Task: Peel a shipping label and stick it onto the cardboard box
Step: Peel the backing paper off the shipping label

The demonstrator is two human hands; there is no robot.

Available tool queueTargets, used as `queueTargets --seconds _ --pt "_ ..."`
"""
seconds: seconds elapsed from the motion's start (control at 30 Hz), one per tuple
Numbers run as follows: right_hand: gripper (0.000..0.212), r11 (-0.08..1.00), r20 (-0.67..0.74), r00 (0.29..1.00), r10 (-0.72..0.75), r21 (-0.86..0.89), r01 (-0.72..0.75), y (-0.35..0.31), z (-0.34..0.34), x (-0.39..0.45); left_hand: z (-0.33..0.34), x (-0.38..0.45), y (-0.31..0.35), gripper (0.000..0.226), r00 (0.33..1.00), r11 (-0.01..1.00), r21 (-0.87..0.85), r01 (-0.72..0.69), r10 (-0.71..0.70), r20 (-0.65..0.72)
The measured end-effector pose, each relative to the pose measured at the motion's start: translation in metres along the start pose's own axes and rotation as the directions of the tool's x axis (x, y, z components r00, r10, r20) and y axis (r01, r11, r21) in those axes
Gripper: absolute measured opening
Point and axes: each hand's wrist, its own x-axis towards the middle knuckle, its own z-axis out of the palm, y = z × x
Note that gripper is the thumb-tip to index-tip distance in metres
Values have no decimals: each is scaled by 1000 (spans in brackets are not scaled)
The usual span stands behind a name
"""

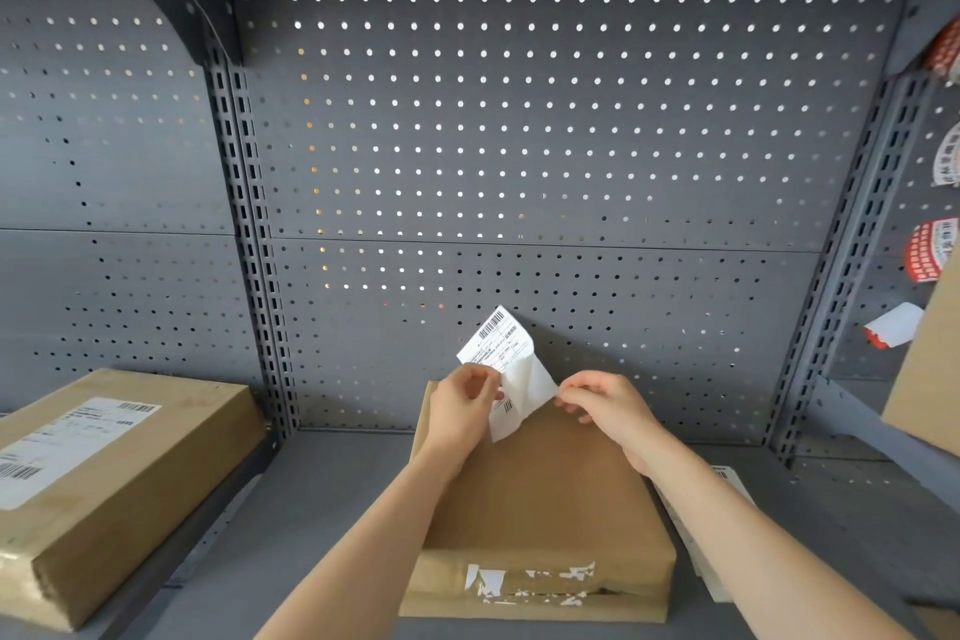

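A flat brown cardboard box lies on the grey shelf in front of me, with torn white label scraps on its near side. Above its far end I hold a white shipping label with barcodes, partly peeled from its white backing. My left hand pinches the label's left edge. My right hand pinches the backing's right corner. Both sheets are lifted off the box and folded apart from each other.
A second brown box with a stuck-on label sits on the shelf at the left. Loose label sheets lie right of my forearm. Sticker rolls hang on the pegboard at the right, beside another cardboard piece.
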Motion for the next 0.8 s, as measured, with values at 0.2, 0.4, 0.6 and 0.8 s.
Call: queueTargets --seconds 0.2,0.4,0.6,0.8 --pt "33 999 62 998 2 48 -5 -9 14 0 7 -6 7 13 990 990 61 -128 123 71" --pt "10 996 -31 998 -58 -70 55 -7 18 2 0 -9 10 19 985 995 14 -95 92 144" --pt "11 994 -18 996 -88 -59 87 -11 19 -2 2 -13 6 41 967 979 126 -162 132 217" --pt "7 989 -47 993 -113 -98 108 -10 15 -7 -3 -13 8 15 970 921 309 -237 205 132"
